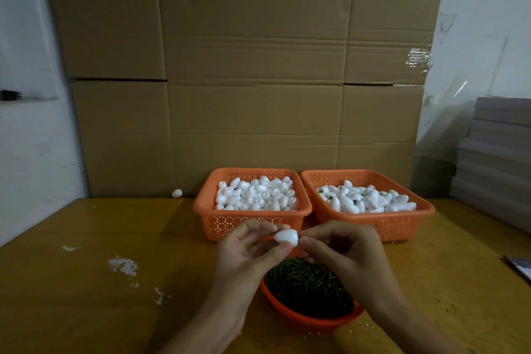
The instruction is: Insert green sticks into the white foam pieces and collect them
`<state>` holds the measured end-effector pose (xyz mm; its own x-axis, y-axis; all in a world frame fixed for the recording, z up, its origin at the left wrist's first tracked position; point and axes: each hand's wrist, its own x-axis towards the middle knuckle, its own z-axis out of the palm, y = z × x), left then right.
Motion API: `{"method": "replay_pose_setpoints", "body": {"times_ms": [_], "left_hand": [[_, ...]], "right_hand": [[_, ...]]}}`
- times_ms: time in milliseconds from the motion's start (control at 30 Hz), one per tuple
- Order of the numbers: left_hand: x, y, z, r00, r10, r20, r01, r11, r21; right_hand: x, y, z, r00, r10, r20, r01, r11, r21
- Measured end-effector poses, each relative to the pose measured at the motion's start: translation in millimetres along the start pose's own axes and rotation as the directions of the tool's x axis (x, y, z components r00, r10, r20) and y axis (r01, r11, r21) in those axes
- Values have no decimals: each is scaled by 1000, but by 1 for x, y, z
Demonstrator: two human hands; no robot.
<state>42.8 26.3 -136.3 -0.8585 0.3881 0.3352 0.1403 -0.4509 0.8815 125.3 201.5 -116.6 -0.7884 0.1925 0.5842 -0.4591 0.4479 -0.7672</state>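
Nearest, low in view, an orange bowl (301,320) on the tabletop (86,282), heaped with short green sticks (309,287). Just above it, both hands meeting in the air. Left hand (247,250) grasping one white foam piece (284,236) between thumb and fingertips, egg-shaped, narrow end turned to the right. Right hand (347,250) with fingers curled, thumb and forefinger pinched together and touching that narrow end; stick between them or not, impossible to tell. To the left of the hands, white crumbs (123,264) scattered on the wood. Further back, two orange perforated baskets side by side, close together: left basket (218,221) full of plain foam pieces (255,194), right basket (396,227) holding spotted foam pieces (367,198), with dark green marks here and there. Behind, at the far edge of the tabletop, one stray foam piece (177,193) lying alone, left of the baskets. Farthest, a tall brown cardboard sheet (253,66) standing upright, and grey flat boards (497,152) stacked at the right.
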Motion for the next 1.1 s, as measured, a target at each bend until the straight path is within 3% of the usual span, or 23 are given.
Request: {"method": "replay_pose_setpoints", "body": {"times_ms": [133,200,233,300,367,467,667,867,967,1100], "left_hand": [[0,-4,-2,1000,4,23,-6,997,75],[-2,-5,-1,997,40,64,-57,954,294],[-3,-7,-2,991,82,103,-121,875,469],[-7,-9,-1,963,147,225,-268,584,766],[-11,-8,3,914,108,391,-405,314,859],[-13,-10,4,852,-41,523,-511,160,845],[-8,-12,3,801,-185,570,-550,149,822],[-9,-12,3,803,-187,566,-539,176,823],[-8,-13,3,800,-198,567,-539,178,823],[-8,-14,2,799,-209,564,-543,151,826]], "right_hand": [[1,2,-2,998,-3,67,9,996,-93],[6,1,-9,999,-8,32,12,990,-139],[10,2,-15,1000,-3,-26,-1,989,-150],[18,9,-34,987,1,-164,-31,983,-182],[21,20,-53,955,0,-298,-73,969,-235],[21,42,-73,888,16,-460,-184,928,-324],[29,75,-92,843,-70,-533,-274,798,-537],[38,89,-101,984,-68,-165,-106,519,-848],[36,88,-99,995,-32,-97,-70,477,-876],[34,79,-97,993,2,-116,-102,488,-867]]}}
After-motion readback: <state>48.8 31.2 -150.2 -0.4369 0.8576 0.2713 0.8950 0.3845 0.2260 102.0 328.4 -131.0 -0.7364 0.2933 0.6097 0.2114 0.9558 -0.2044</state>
